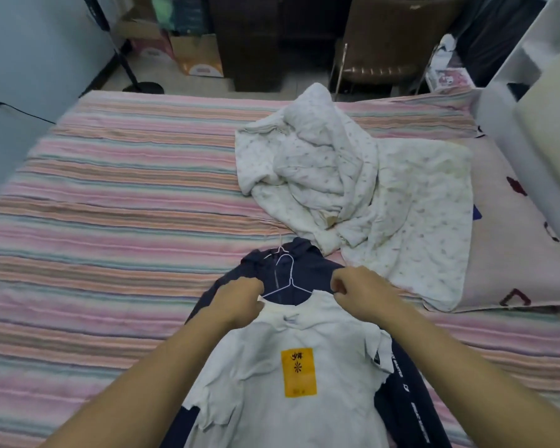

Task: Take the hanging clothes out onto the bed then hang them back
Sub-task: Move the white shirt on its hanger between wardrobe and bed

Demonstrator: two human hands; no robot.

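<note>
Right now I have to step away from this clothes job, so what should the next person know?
Left hand and right hand: each has a grip on a shoulder of the white T-shirt at its collar.
The T-shirt, on a white wire hanger, lies over a navy jacket on the striped bed.
Done: both garments are on the bed.
Left: hang them back.

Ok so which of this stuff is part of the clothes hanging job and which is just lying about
Part of the job:
white shirt
navy jacket
wire hanger
striped bed
left hand and right hand, each gripping the shirt's shoulders

Just lying about:
crumpled white blanket
brown chair
cardboard boxes
</note>
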